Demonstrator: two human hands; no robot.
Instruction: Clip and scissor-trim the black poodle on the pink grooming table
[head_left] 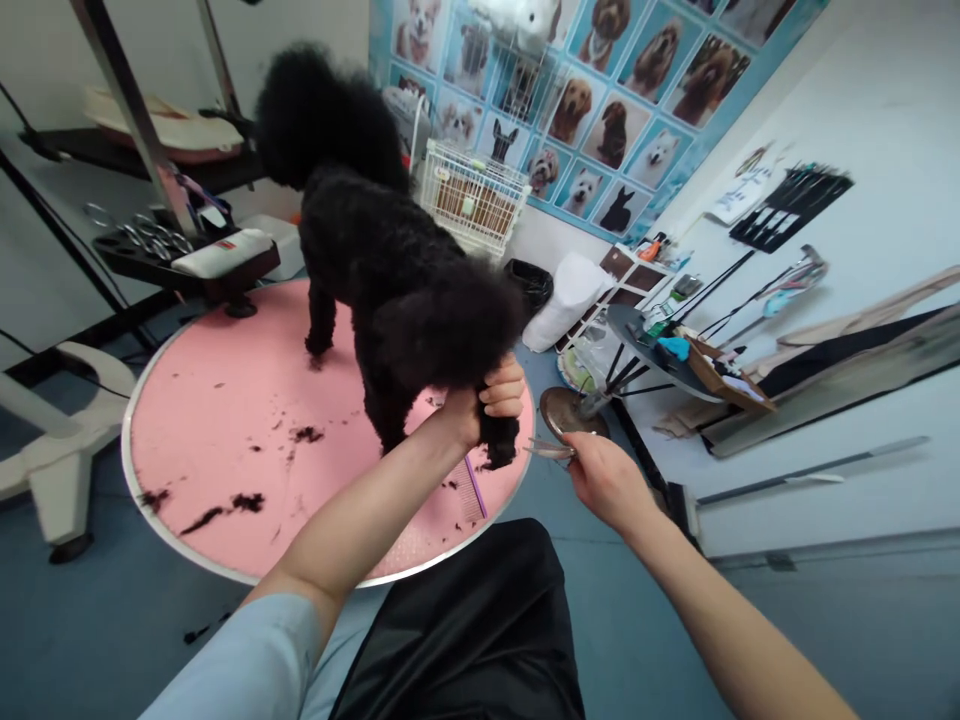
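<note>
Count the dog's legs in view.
3: a front leg at the far side of the pink table, a standing hind leg mid-table, and a held hind leg gripped by the left hand. The fourth may be hidden.

The left arm (360, 530) stretches forward from the lower left, forearm bare. The left hand (491, 398) is clenched in a tight grip, fingers wrapped and knuckles up. The right arm (720, 610) reaches in bare from the lower right. The right hand (606, 482) is held lower, fingers curled closed, its back facing upward.

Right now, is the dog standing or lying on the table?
Standing: the dog is upright on its legs on the pink table.
</note>
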